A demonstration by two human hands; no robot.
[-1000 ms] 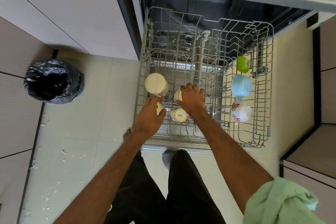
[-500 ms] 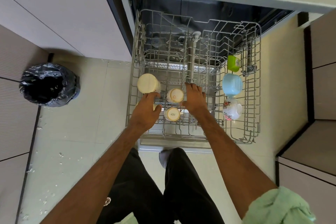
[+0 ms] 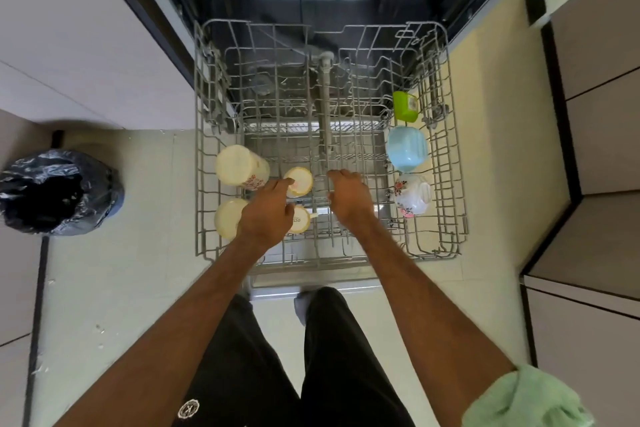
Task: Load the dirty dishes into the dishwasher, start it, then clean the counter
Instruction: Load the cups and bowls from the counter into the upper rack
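Uncovered now, the cream cup point(image 3: 228, 217) sits at eight o'clock in the rack point(image 3: 360, 149); the left grip point(image 3: 268, 215), shifted toward three o'clock, touches a small cup point(image 3: 301, 180) with loose fingers; the right grip point(image 3: 349, 199) rests released on the wires.

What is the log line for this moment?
phase: loading | left hand: touching small cream cup | right hand: on dish rack | dishwasher: open

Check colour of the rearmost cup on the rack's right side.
Lime green. The cup shows best in the head view, behind the light blue cup.
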